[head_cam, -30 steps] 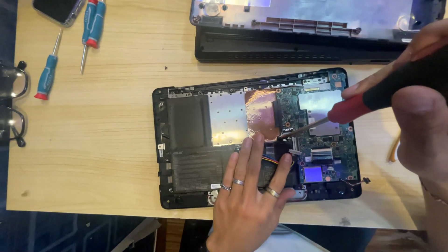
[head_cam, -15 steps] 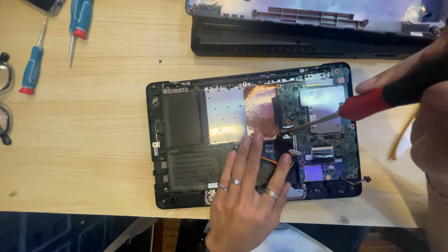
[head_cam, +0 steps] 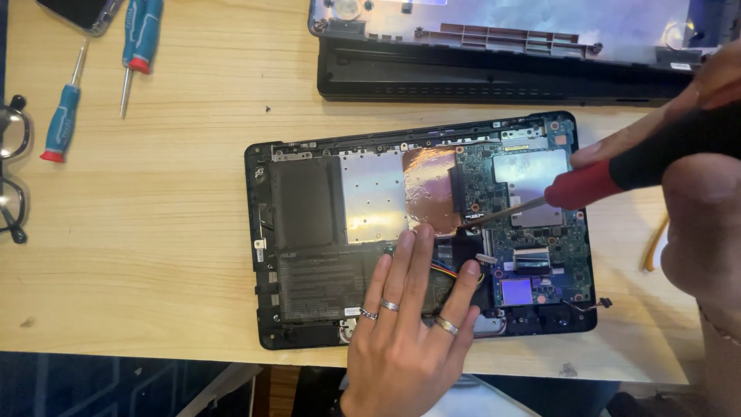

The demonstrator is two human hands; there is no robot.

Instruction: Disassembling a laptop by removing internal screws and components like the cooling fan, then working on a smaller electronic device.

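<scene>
**Hands at the opened laptop base**

Our left hand (head_cam: 409, 340) lies flat and open on the lower middle of the opened laptop base (head_cam: 421, 232), fingers spread, holding nothing; three rings show on the fingers, and the fingertips rest on the dark battery area and beside a small bundle of coloured wires (head_cam: 455, 270). Our right hand (head_cam: 695, 154) comes in from the right edge and is closed around the black-and-red handle of a screwdriver (head_cam: 587, 181).

The screwdriver's long axis runs nearly level across the view, tilted slightly: the handle is up and to the right, and the thin metal shaft points left and a little down. Its tip sits on the green circuit board (head_cam: 525, 208), just at the right edge of the copper-coloured foil patch (head_cam: 428, 189). Whether the tip is seated in a screw we cannot tell.

The laptop base lies on the wooden table (head_cam: 154, 232) with its long side running left to right, the battery on the left and the board on the right. Behind it, near the far edge, lies another dark laptop part (head_cam: 494, 69). At the upper left lie two blue-handled screwdrivers (head_cam: 62, 116), well apart from our hands, and a pair of glasses (head_cam: 11, 177) sits at the left edge.
</scene>
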